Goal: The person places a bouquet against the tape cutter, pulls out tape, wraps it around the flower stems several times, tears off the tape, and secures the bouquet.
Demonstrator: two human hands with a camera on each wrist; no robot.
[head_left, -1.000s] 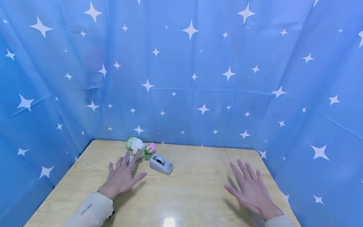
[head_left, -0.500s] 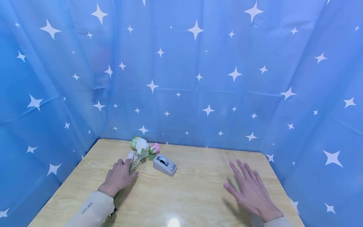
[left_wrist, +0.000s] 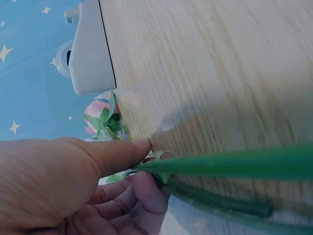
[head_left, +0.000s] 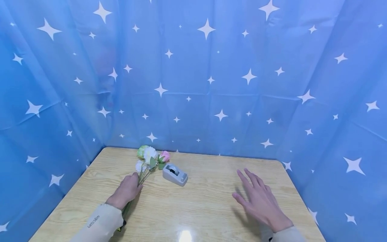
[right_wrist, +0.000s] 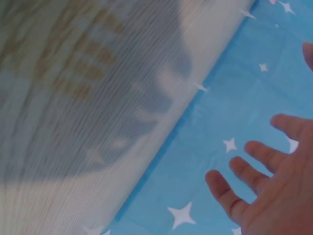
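Note:
A bunch of flowers [head_left: 149, 154], with white, pale green and pink heads, lies at the back left of the table. My left hand [head_left: 126, 191] grips its stems below the heads. Up close in the left wrist view, thumb and fingers [left_wrist: 152, 192] close round the green stems [left_wrist: 234, 164], and a pink flower [left_wrist: 100, 115] shows beyond the thumb. Just right of the blooms stands a grey tape dispenser [head_left: 175, 174], which neither hand touches. Over the right side of the table my right hand [head_left: 260, 203] hovers with fingers spread, holding nothing.
The wood-grain table [head_left: 205, 198] ends at a blue curtain [head_left: 193, 67] with white stars, which surrounds its back and sides. The stems' lower ends lie partly hidden beside the left sleeve [head_left: 99, 222].
My left hand drew back from above the flower heads, and its spread fingers curled round the stems. The right hand shifted slightly left, still spread. The dispenser stayed put.

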